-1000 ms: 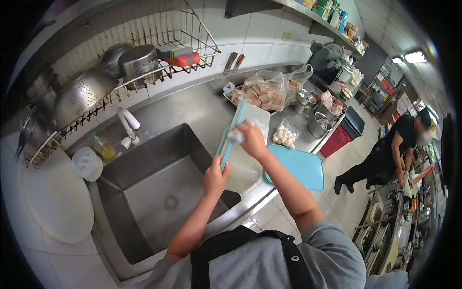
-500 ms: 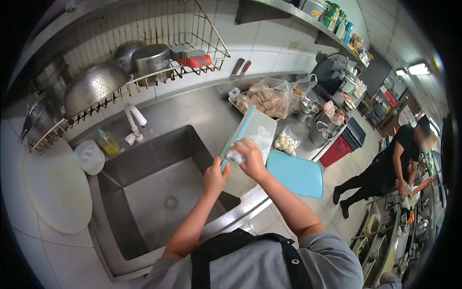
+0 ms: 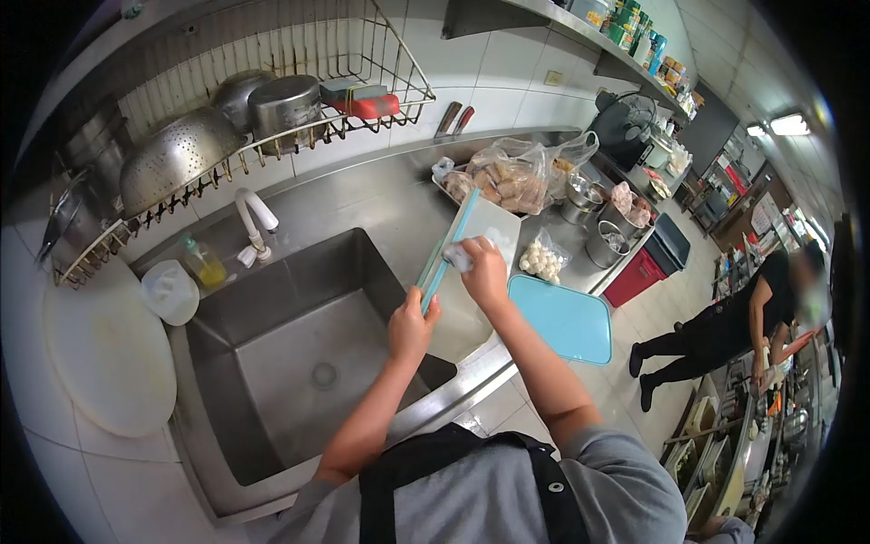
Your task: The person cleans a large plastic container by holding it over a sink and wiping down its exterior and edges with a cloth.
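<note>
My left hand [image 3: 412,326] is closed on the near end of a translucent plastic container [image 3: 497,225] with a light blue rim, tilted up on its side over the counter by the sink. My right hand [image 3: 487,272] grips a crumpled white wipe [image 3: 459,258] and presses it at the container's blue rim; whether it is cloth or paper I cannot tell. To the right, a flat light blue lid [image 3: 564,317] lies at the counter's front edge. Beyond it sits a clear bag of small white pieces [image 3: 543,258], perhaps garlic cloves.
A steel sink [image 3: 299,354] with a white tap [image 3: 258,222] is at left, under a wire rack [image 3: 227,168] of pots. Bagged brown food [image 3: 503,177] and metal pots [image 3: 607,245] stand at the back right. A co-worker [image 3: 752,308] stands across the aisle beside a red bin [image 3: 633,279].
My right hand has shifted slightly up and right along the container's rim with the white wipe. My left hand keeps its hold, and the container has turned slightly.
</note>
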Demonstrator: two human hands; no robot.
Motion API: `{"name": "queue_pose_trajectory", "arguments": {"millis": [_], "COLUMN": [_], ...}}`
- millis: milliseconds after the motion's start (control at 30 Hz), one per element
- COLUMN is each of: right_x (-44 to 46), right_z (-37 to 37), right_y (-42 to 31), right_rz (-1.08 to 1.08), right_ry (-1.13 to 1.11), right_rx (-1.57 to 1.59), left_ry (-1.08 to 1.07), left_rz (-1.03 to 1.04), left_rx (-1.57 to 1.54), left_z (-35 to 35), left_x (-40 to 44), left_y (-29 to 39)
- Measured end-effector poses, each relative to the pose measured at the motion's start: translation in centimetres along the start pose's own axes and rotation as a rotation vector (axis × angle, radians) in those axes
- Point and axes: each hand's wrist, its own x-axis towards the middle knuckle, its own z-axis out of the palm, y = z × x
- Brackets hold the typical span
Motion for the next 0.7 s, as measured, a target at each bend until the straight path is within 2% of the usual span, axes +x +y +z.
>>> {"name": "queue_pose_trajectory", "arguments": {"millis": [33,133,300,400,433,533,667,700], "right_x": [-0.6,-2.9,1.3,0.6,0.4,2.3,-0.4,-0.9], "right_z": [-0.4,-1.7,-1.9,-3.1,-3.1,-2.8,-3.5,-3.9], "right_y": [-0.3,-2.9,-0.1,-2.0,-2.0,0.9,-1.2,-2.3], "right_rz": [0.01,-0.199,0.043,-0.254,-0.281,-0.168,-0.323,-0.268], "right_ry": [-0.062,-0.078,-0.204,-0.342,-0.356,-0.354,-0.367,-0.339], "right_rx": [0.001,0.124,0.033,0.074,0.069,-0.106,-0.092,-0.025], "left_ry": [-0.003,0.064,0.016,0.029,0.028,-0.018,-0.007,0.001], "left_rz": [-0.008,0.072,0.042,0.064,0.066,0.042,0.045,0.051], "left_rx": [0.008,-0.019,-0.04,-0.022,-0.014,-0.068,-0.019,-0.013], "left_z": [-0.2,0.6,0.1,0.0,0.0,-0.4,-0.5,-0.5], "left_x": [0.2,0.6,0.2,0.8,0.8,0.6,1.1,1.1], "left_y": [0.1,-1.1,-0.6,-0.7,-0.8,-0.6,-0.9,-0.7]}}
